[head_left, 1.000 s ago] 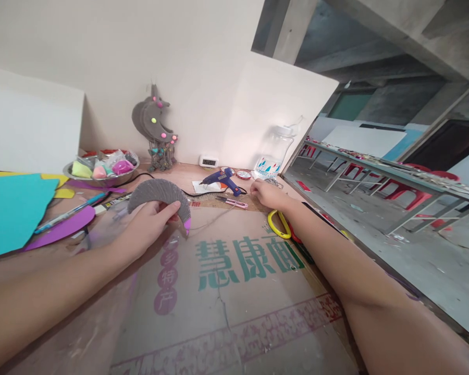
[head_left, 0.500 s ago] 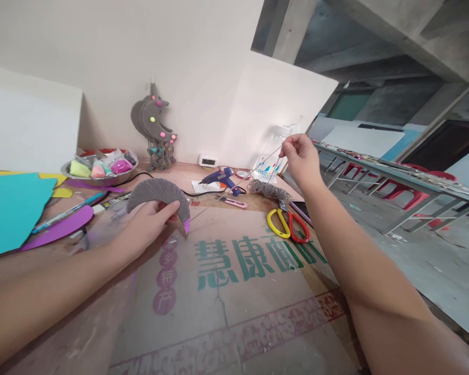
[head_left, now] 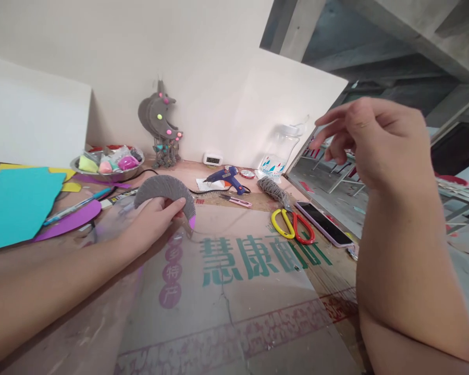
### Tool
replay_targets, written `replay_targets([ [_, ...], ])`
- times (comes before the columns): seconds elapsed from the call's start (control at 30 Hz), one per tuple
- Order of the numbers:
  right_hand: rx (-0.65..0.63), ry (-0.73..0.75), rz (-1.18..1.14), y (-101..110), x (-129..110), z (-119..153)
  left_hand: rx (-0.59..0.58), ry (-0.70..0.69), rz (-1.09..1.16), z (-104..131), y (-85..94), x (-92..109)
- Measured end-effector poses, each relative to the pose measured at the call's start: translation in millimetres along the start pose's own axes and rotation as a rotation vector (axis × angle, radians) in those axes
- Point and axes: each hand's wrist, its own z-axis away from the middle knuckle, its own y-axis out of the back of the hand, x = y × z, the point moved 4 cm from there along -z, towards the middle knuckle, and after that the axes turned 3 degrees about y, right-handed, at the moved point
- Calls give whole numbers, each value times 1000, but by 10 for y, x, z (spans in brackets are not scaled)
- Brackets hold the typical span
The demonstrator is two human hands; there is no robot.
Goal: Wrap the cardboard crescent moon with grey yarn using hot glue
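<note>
My left hand is closed on a crescent wound with grey yarn, thumb on its front. A bare purple tip points down at the crescent's right end, with a thin strand running off it over the plastic-covered board. My right hand is raised at the right, above the table edge, fingers loosely curved and apart with nothing visible in them. Nearest below it lies a phone. Left of the phone are scissors with one yellow and one red handle, and a grey yarn bundle touching their blades.
At the back stand a blue glue gun, a small clock, a clear bottle and a grey moon ornament. A metal bowl holds bagged clay. Turquoise sheets and a pink cutter lie around.
My right hand has let go of the yarn strand and swung right and nearer; the strand now lies lower. The left hand keeps the crescent in place. The view has shifted slightly.
</note>
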Motion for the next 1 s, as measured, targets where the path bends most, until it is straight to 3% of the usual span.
replay_targets([
  [0.13,-167,-59,59,-242,82,7,-14,-71,9,-11,1,16],
  [0.27,-677,-143,-11,-935,107,230,19,-59,17,-26,15,-14],
  [0.33,-856,-100,-40,-1242,13,418,10,-59,14,-21,12,-14],
  [0.5,-1018,-19,13,-1641,-201,816,23,-73,60,-20,24,1],
  [0.63,-1057,38,-58,-1763,-297,958,35,-102,52,-35,27,-9],
  [0.77,-1048,-208,-333,-1831,-311,1007,36,-96,39,-18,33,9],
  [0.87,-950,-322,-494,-1839,-321,986,34,-97,4,5,44,47],
  [1.0,-779,-316,-456,-1789,-252,865,4,-109,-8,12,33,68],
])
